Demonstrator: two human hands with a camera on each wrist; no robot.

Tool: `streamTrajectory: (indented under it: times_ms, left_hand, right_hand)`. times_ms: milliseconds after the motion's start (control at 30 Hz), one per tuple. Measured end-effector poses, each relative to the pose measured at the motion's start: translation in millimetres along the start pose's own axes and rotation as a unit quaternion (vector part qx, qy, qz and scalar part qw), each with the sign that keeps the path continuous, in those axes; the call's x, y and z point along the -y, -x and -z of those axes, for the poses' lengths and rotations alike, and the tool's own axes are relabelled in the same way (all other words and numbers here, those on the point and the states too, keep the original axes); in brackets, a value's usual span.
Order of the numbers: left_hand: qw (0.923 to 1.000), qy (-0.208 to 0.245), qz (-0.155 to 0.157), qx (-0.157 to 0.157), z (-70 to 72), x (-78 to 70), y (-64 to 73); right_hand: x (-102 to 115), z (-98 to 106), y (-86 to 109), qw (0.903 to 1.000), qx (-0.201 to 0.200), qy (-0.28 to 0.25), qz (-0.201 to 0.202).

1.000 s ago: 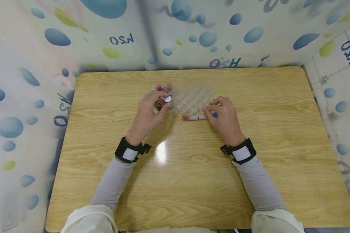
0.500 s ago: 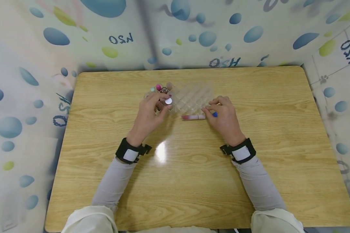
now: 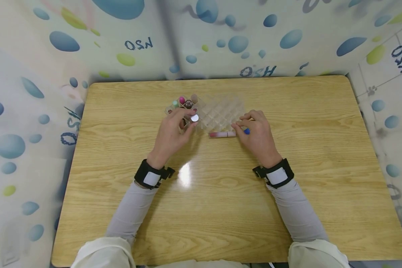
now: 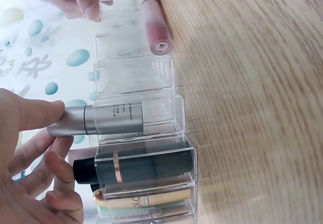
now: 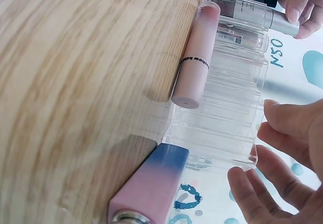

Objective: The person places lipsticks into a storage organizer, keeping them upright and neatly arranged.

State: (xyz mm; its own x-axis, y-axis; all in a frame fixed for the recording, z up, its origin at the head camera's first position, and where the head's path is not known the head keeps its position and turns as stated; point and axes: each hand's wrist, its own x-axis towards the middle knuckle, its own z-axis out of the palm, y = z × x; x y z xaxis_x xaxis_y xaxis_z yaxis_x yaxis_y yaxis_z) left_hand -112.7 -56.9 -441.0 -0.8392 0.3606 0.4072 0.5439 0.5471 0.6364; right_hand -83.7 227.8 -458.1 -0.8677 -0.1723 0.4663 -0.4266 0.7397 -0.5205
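A clear plastic lipstick organizer (image 3: pixel 222 111) with many compartments stands near the table's back. My left hand (image 3: pixel 170 130) pinches the top of a silver lipstick tube (image 4: pixel 113 120) between thumb and fingers. The tube's lower part sits inside a front compartment, as the left wrist view shows. Beside it, a black tube (image 4: pixel 146 167) with a gold band and a gold tube (image 4: pixel 151 199) occupy neighbouring compartments. At the organizer's right end, my right hand (image 3: pixel 258 137) holds its upper rim with thumb and index fingertips. Those tips meet the rim in the right wrist view.
A pink gradient lip tube (image 3: pixel 222 134) lies on the table along the organizer's front. Right of it lies a square-sided tube (image 5: pixel 151 183) in blue and pink, mostly covered by my right hand in the head view. A patterned wall (image 3: pixel 214 41) rises behind the table.
My left hand has shifted slightly right and toward me with the silver lipstick tube, uncovering more of the tubes at the organizer's left end. The right hand stays at the rim.
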Motion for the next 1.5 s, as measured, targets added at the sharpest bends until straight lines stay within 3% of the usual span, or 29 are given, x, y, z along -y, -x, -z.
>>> streamTrajectory:
  times_ms: [367, 700, 967, 1233, 1500]
  left_hand:
    - [0.9997, -0.008, 0.024, 0.008, 2.4, -2.4, -2.1]
    - [0.9998, -0.002, 0.021, 0.006, 2.8, -0.8, -3.2]
    - [1.0000, 0.005, 0.008, 0.001, 3.1, -4.4, -0.6]
    - [0.9993, 0.032, -0.021, 0.006, -1.2, -9.3, 3.6]
    - [0.9979, 0.046, -0.023, 0.039, -10.7, -19.9, 13.1]
  right_hand:
    - [1, 1, -2.1, 1.0000, -0.001, -0.001, 0.003]
    - [3, 3, -4.2, 1.0000, 0.002, 0.002, 0.002]
    - [3, 1, -2.9, 1.0000, -0.002, -0.002, 0.002]
    - [6, 3, -1.1, 0.9996, 0.021, 0.017, -0.005]
    - [19, 6, -0.1, 0.9991, 0.024, 0.004, 0.036]
